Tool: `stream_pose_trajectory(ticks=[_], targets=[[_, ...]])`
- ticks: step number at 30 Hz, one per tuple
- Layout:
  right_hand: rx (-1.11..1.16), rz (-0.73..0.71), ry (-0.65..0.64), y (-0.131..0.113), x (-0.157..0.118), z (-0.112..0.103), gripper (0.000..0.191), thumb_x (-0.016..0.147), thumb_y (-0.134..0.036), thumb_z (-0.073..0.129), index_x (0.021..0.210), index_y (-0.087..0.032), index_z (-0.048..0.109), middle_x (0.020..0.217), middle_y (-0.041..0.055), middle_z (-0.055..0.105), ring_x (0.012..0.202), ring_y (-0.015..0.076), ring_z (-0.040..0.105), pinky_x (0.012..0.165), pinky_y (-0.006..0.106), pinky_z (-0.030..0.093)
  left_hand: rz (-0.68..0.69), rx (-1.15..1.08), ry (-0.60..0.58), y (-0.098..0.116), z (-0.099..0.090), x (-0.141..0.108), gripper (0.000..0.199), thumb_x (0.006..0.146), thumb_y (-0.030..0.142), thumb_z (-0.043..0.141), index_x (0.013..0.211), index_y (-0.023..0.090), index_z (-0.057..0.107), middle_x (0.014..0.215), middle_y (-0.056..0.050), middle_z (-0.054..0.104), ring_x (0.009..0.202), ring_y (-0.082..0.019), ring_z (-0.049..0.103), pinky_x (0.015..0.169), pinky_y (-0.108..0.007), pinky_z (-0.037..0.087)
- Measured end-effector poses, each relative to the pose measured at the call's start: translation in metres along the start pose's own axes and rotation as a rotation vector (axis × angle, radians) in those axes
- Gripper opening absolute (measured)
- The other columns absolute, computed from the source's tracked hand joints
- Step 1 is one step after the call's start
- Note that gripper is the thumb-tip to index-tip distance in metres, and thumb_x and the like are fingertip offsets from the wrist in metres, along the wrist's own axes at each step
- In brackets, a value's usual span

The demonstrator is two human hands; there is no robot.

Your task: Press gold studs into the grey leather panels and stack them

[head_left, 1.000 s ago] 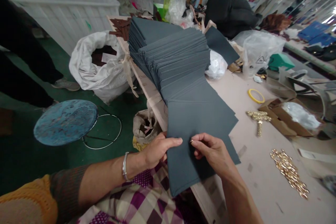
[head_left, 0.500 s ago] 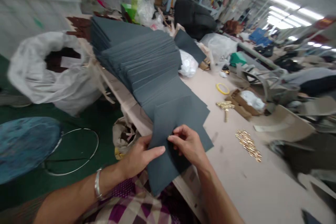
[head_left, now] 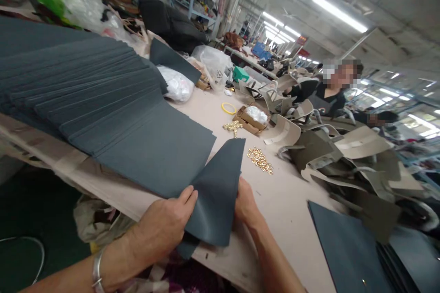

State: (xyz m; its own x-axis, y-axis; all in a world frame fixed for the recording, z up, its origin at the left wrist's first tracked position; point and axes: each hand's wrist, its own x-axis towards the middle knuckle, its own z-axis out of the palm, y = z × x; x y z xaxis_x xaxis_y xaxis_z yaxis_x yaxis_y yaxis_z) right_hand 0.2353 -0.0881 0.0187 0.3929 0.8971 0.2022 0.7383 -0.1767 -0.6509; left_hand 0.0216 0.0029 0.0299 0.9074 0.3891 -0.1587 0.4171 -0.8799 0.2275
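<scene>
A dark grey-blue sheet (head_left: 218,192) is bent upward at the table's near edge. My left hand (head_left: 170,217), with a bracelet at its wrist, pinches the sheet's left edge between thumb and fingers. Behind the sheet's right edge is my right hand (head_left: 244,199); its fingertips are hidden there, so its grip cannot be made out. To the left lies a fanned stack of similar sheets (head_left: 103,87). Beyond the bent sheet sit a pile of small gold rings (head_left: 260,160) and more gold pieces (head_left: 233,126).
More dark panels (head_left: 343,242) lie at the lower right. Curved beige pieces (head_left: 364,142) crowd the right side, with a person (head_left: 330,96) behind them. A small cardboard box (head_left: 250,121), a yellow tape roll (head_left: 228,108) and plastic bags (head_left: 211,64) stand farther back.
The view has swung right, showing the person and the right-hand panels. The held sheet is now bent up, and my right hand has gone from its face to behind its right edge.
</scene>
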Motion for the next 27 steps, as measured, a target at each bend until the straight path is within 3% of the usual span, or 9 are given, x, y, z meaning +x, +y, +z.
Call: stream_pose_trajectory(ticks=[3,6,8,16,23,27], targets=[[-0.234,0.201,0.080,0.041,0.006,-0.036,0.025,0.089,-0.031,0.053,0.102,-0.015,0.068,0.088,0.0064,0.070,0.080,0.0200,0.065,0.077,0.033,0.052,0.020,0.039,-0.036,0.000,0.001,0.000,0.081,0.061,-0.005,0.036,0.140,0.007,0.046,0.149,-0.019,0.043,0.104,-0.026,0.068,0.088,-0.040,0.057],[-0.405,0.303,0.121,0.074,0.020,-0.061,0.031,0.089,-0.026,0.046,0.110,-0.013,0.067,0.100,0.0110,0.071,0.091,0.0233,0.065,0.087,0.037,0.048,0.026,0.047,-0.042,-0.003,0.005,-0.002,0.083,0.059,-0.004,0.039,0.140,0.008,0.047,0.150,-0.019,0.041,0.101,-0.027,0.070,0.086,-0.041,0.058],[-0.488,0.308,0.090,0.086,0.032,-0.067,0.032,0.089,-0.021,0.045,0.111,-0.014,0.067,0.108,0.0123,0.070,0.099,0.0232,0.064,0.092,0.035,0.045,0.023,0.036,-0.022,-0.004,0.009,-0.002,0.083,0.058,-0.004,0.039,0.139,0.009,0.049,0.149,-0.019,0.042,0.102,-0.029,0.069,0.086,-0.041,0.058],[-0.754,0.326,-0.105,0.085,0.066,-0.058,0.030,0.092,-0.019,0.043,0.104,-0.015,0.071,0.105,0.0134,0.071,0.100,0.0228,0.066,0.088,0.030,0.044,0.061,-0.090,0.035,-0.017,0.025,-0.002,0.083,0.054,-0.001,0.043,0.136,0.010,0.053,0.152,-0.017,0.039,0.111,-0.030,0.065,0.091,-0.041,0.056],[-0.926,0.394,-0.136,0.078,0.077,-0.050,0.026,0.088,-0.020,0.046,0.096,-0.011,0.070,0.099,0.0186,0.072,0.091,0.0287,0.069,0.075,0.034,0.047,0.059,-0.157,0.036,-0.015,0.012,-0.005,0.080,0.056,0.001,0.047,0.136,0.014,0.049,0.144,-0.015,0.048,0.102,-0.026,0.067,0.087,-0.039,0.057],[-0.950,0.396,-0.145,0.076,0.069,-0.057,0.032,0.090,-0.024,0.042,0.092,-0.008,0.070,0.093,0.0230,0.072,0.088,0.0320,0.069,0.072,0.036,0.047,0.124,-0.146,0.110,-0.013,0.005,-0.007,0.064,0.067,0.007,0.053,0.130,0.015,0.049,0.128,-0.011,0.056,0.089,-0.023,0.067,0.076,-0.037,0.058]])
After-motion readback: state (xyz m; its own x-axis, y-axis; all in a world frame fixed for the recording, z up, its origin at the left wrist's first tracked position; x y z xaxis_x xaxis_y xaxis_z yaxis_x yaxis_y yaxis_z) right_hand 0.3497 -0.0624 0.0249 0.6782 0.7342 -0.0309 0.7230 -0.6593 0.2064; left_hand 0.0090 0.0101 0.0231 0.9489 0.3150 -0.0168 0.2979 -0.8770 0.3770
